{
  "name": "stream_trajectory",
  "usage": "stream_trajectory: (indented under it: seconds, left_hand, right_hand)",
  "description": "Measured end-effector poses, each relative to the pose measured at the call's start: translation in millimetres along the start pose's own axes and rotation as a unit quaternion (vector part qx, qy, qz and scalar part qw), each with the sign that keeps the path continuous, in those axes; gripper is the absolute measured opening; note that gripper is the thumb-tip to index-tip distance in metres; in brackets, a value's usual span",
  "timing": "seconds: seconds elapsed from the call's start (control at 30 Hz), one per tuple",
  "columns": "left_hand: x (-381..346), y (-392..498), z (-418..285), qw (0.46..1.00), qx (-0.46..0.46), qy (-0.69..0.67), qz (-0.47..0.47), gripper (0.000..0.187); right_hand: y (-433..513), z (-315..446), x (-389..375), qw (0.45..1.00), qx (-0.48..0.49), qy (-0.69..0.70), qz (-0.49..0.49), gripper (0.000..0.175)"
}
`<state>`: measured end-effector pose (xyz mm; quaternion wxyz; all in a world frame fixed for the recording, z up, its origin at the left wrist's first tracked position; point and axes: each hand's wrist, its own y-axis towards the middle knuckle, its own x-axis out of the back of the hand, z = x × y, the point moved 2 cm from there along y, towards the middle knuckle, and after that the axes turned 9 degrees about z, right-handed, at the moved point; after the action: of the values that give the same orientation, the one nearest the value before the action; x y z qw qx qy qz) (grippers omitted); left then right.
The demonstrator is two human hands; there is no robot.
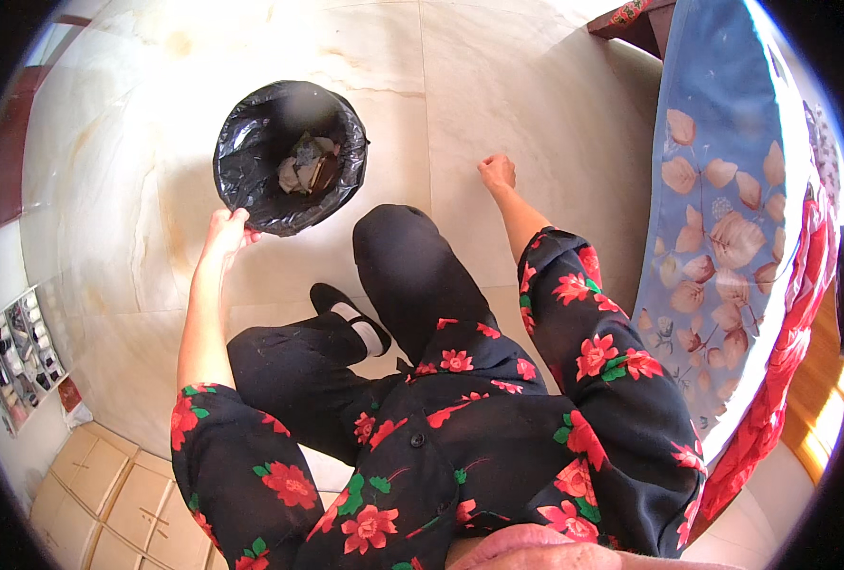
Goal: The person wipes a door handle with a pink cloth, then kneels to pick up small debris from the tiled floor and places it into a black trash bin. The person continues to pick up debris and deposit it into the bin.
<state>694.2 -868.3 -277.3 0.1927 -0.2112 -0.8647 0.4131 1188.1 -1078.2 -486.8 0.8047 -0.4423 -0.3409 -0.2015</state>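
Note:
A round trash bin lined with a black plastic bag [251, 196] stands on the floor ahead, left of centre. Crumpled bits of rubbish [308, 167] lie inside it. My left hand [228, 231] grips the bin's near left rim, with the thumb on the bag's edge. To the right of the bin, apart from it, my right hand [498, 172] hangs above the floor tiles with its fingers curled in; I see nothing held in it.
A bed or table edge draped with a blue leaf-print cloth [714, 235] runs down the right, with red fabric [778, 399] beside it. Cardboard boxes [115, 491] sit at the lower left. A rack of small items [23, 356] is by the left wall. Dark wooden furniture [635, 25] stands at the upper right.

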Motion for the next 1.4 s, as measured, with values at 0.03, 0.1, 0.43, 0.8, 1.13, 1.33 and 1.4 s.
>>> stream_trajectory:
  seconds: [0.03,0.1,0.43,0.8,1.13,1.33,1.4]
  left_hand:
    - [0.0,0.6,0.4,1.000,0.001,0.008,0.001,0.022]
    - [-0.1,1.3,1.8,1.000,0.009,0.005,-0.001,0.022]
    - [1.5,-0.3,1.2,0.999,0.018,0.035,-0.004,0.020]
    - [-1.5,-5.4,-3.9,0.999,0.030,0.020,-0.016,0.017]
    - [-1.1,-3.6,-6.3,0.999,-0.003,0.038,-0.015,0.023]
    - [-1.1,-6.1,-22.4,0.995,-0.025,0.093,0.020,0.023]
    - [-0.8,-4.5,-26.8,0.994,-0.026,0.104,0.011,0.025]
  right_hand:
    - [0.0,-5.1,-1.7,0.999,-0.033,-0.003,-0.004,0.019]
    - [2.4,-6.9,-4.2,0.999,-0.031,0.000,-0.015,0.021]
    - [46.4,38.7,-16.4,0.992,0.073,0.026,-0.095,0.035]
    - [55.6,39.7,-25.7,0.997,0.074,0.001,-0.038,0.022]
    - [-70.0,139.9,91.6,0.942,0.291,0.152,0.068,0.029]
    - [-165.5,284.2,166.3,0.851,0.506,0.103,0.096,0.022]
    - [-192.7,323.2,175.1,0.806,0.577,0.078,0.106,0.021]
